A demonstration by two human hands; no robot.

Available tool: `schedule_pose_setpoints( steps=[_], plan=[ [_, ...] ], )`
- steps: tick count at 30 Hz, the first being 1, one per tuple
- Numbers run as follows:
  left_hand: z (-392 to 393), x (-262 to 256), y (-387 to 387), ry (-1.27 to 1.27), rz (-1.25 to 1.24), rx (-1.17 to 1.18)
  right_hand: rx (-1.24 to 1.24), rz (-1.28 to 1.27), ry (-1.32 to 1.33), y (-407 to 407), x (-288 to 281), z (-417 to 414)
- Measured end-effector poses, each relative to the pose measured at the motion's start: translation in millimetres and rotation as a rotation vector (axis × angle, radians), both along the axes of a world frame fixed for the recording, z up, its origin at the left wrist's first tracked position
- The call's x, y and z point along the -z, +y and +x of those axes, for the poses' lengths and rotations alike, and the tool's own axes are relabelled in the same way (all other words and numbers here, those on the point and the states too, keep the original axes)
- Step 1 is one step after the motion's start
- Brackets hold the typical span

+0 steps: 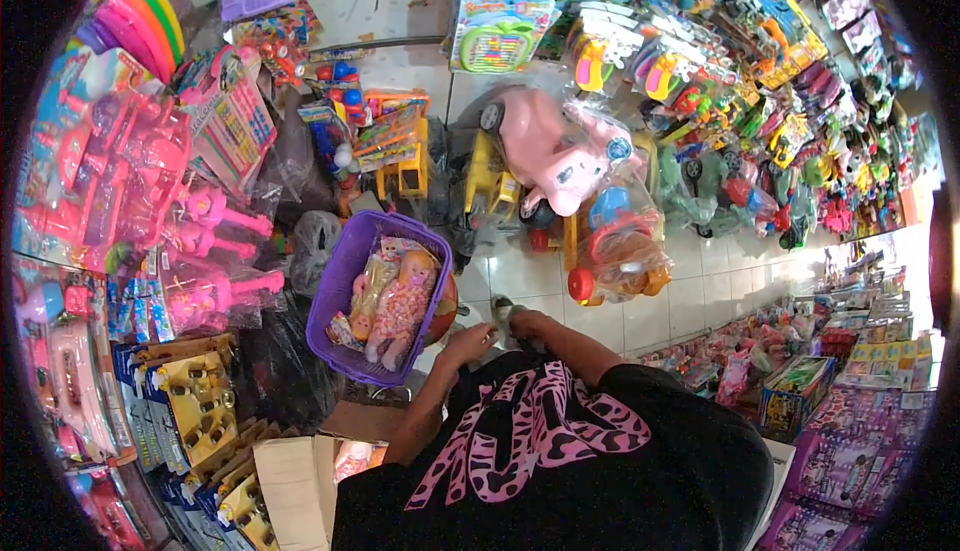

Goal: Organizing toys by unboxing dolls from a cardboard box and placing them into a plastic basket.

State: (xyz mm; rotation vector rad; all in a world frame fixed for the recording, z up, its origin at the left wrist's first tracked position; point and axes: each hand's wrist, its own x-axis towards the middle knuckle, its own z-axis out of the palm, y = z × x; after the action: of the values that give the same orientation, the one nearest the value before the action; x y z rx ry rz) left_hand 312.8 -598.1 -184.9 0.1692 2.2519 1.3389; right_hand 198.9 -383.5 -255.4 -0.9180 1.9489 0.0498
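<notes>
My left hand is in front of my body, just right of a purple plastic basket, with its fingers loosely curled and nothing visible in them. My right hand hangs near it over the tiled floor; its fingers are partly hidden and I cannot tell whether they hold anything. In the basket lie a doll in a patterned outfit and a second doll in clear wrap. A reddish round thing shows partly behind the basket's right side.
A pink ride-on toy and a wrapped toy with red wheels stand ahead. Pink packaged toys hang at left. An opened cardboard box is beside me at lower left. Boxed toys are stacked at right.
</notes>
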Motion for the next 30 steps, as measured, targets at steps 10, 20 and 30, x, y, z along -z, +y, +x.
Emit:
schedule_pose_setpoints(
  steps=[10, 20, 30],
  plan=[
    [26.3, 72.2, 22.9, -0.360, 0.074, 0.003, 0.326, -0.341, -0.062, -3.9, -27.4, -37.3],
    [97.9, 105.4, 86.0, -0.238, 0.008, -0.909, 0.543, -0.425, -0.040, 97.8, 13.2, -62.1],
    [153.2, 36.1, 202.0, -0.083, -0.003, -0.865, -0.018, -0.078, -0.332, 375.6, 200.7, 55.4]
  ],
)
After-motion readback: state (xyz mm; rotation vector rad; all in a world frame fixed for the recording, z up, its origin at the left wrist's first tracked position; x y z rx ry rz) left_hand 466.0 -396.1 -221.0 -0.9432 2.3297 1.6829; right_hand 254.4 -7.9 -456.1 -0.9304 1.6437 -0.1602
